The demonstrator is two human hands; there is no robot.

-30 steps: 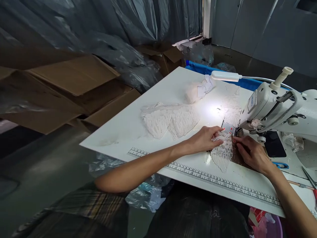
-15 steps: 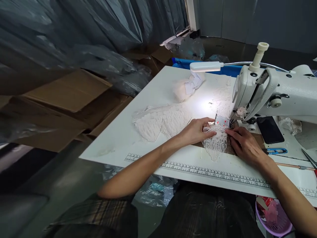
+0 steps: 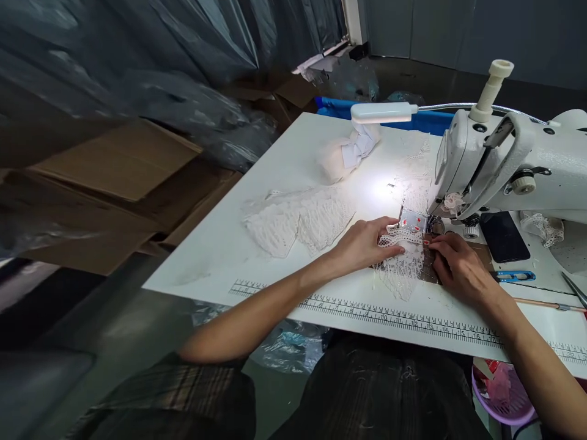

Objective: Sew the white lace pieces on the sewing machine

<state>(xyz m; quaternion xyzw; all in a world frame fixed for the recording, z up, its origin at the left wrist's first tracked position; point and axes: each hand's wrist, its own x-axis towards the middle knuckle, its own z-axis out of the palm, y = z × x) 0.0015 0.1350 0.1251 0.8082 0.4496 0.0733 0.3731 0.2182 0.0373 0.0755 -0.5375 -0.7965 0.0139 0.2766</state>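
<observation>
A strip of white lace lies on the sewing machine's bed, its upper part running past the presser foot area. My left hand is at the lace's left side, with the trim gathered between thumb and fingers. Just right of the lace, my right hand has its fingers drawn together, fingertips low by the metal plate with red marks. Whatever those fingers pinch, if anything, is hidden. The white sewing machine stands over the lace; its needle is hard to make out.
More white lace pieces lie left on the white table, near a pale fabric bundle. A lamp hangs above. At right are a phone, blue thread snips and scissors. Cardboard boxes stand beyond the left edge.
My right fingertips have shifted slightly right, off the lace's edge. The left hand stays on the lace. The whole view has tilted a little, so the machine appears farther right.
</observation>
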